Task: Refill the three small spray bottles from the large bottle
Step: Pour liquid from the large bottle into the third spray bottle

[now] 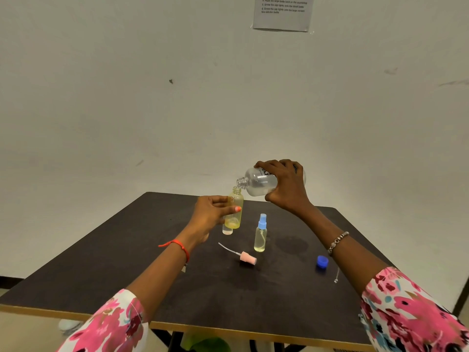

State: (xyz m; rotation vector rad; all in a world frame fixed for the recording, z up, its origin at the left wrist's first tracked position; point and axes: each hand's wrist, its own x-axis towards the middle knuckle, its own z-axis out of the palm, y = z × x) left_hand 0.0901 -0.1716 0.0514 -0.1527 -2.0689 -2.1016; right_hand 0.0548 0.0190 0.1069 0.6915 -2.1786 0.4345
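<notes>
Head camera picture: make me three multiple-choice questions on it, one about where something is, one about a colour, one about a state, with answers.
1. Where is the pink spray top?
A. lying on the table
B. screwed on a bottle
C. on the floor

2. What colour is the loose cap?
A. red
B. blue
C. white

3. How is the large bottle held?
A. upright, capped
B. tilted, open neck over the yellow bottle
C. upside down, capped

Answers:
1 A, it lies there with its tube out.
2 B, it is plainly blue.
3 B, the right hand tips it while the left hand holds the yellow bottle beneath.
</notes>
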